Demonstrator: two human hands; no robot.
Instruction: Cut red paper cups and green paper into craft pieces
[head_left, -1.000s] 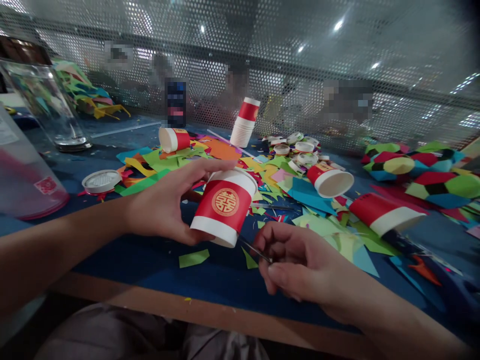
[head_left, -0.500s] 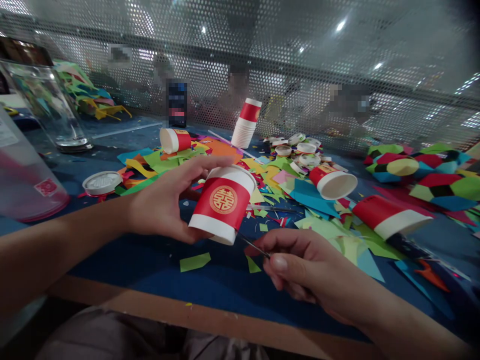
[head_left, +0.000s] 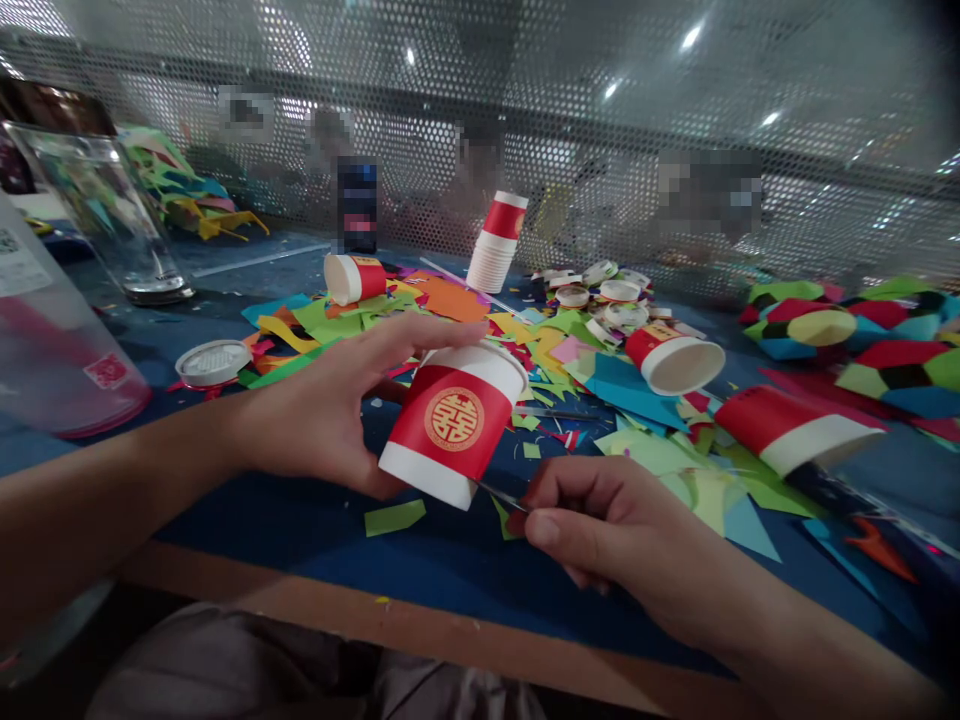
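My left hand point(head_left: 337, 410) grips a paper cup point(head_left: 454, 425) from its left side, with fingers over the rim and the thumb low near the base. The cup is red and white with a gold emblem, and it tilts slightly above the table. My right hand point(head_left: 600, 525) is closed around a thin, dark, pointed metal tool point(head_left: 501, 495); its handle is hidden in the fist, so I cannot tell its kind. Its tip meets the cup's lower right edge. A green paper scrap point(head_left: 395, 518) lies below the cup.
Coloured paper scraps point(head_left: 442, 297) cover the blue table. Behind them stands a stack of cups point(head_left: 496, 245). Other cups lie tipped point(head_left: 679, 365), and cut cup rings point(head_left: 619, 292) are heaped at the back. Bottles point(head_left: 135, 220) stand left; coloured paper shapes point(head_left: 802, 325) lie right.
The cup has tilted a little more and its emblem has turned slightly. The right hand with the tool stays at its lower edge. The whole view has shifted slightly.
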